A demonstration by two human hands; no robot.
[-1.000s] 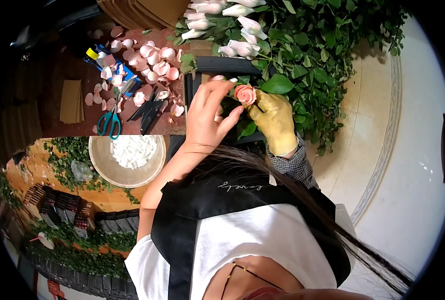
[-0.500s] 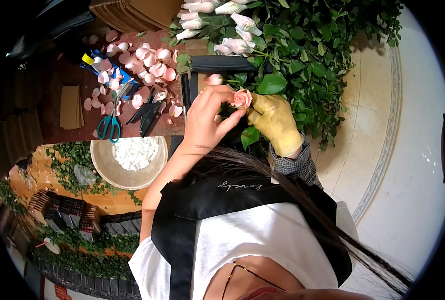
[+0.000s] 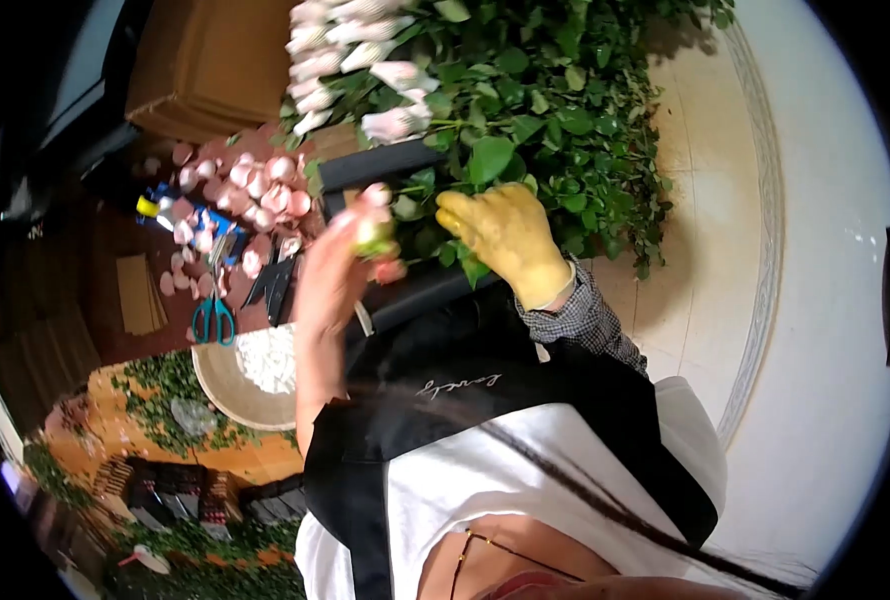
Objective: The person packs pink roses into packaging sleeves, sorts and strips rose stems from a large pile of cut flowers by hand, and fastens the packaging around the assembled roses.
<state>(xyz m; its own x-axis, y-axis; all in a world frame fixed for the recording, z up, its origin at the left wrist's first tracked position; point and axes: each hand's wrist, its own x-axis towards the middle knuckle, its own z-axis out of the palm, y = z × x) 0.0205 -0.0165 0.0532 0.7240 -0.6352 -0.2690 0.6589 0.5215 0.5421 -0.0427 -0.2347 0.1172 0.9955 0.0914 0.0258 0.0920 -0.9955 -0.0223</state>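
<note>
My bare left hand (image 3: 327, 275) is blurred by motion. It is closed around a rose (image 3: 375, 242), whose green base and a bit of pink show at the fingers. Just above it, a pink rosebud (image 3: 376, 194) lies with its stem pointing right. My right hand (image 3: 500, 238), in a yellow glove, has its fingers curled together to the right of the rose. What lies within them is hidden. Green leaves surround the glove, and one leaf (image 3: 475, 270) hangs just under its fingers.
Loose pink petals (image 3: 250, 190), teal-handled scissors (image 3: 215, 320) and brown card pieces (image 3: 142, 293) lie on the dark red table at left. Net-wrapped rosebuds (image 3: 395, 120) and a leafy pile (image 3: 565, 120) fill the top. A bowl of white pieces (image 3: 267, 360) stands lower left.
My left hand has moved left with the rose, away from the glove, and the rose has tipped over. The whole view has shifted. My gloved hand stays at nearly the same spot.
</note>
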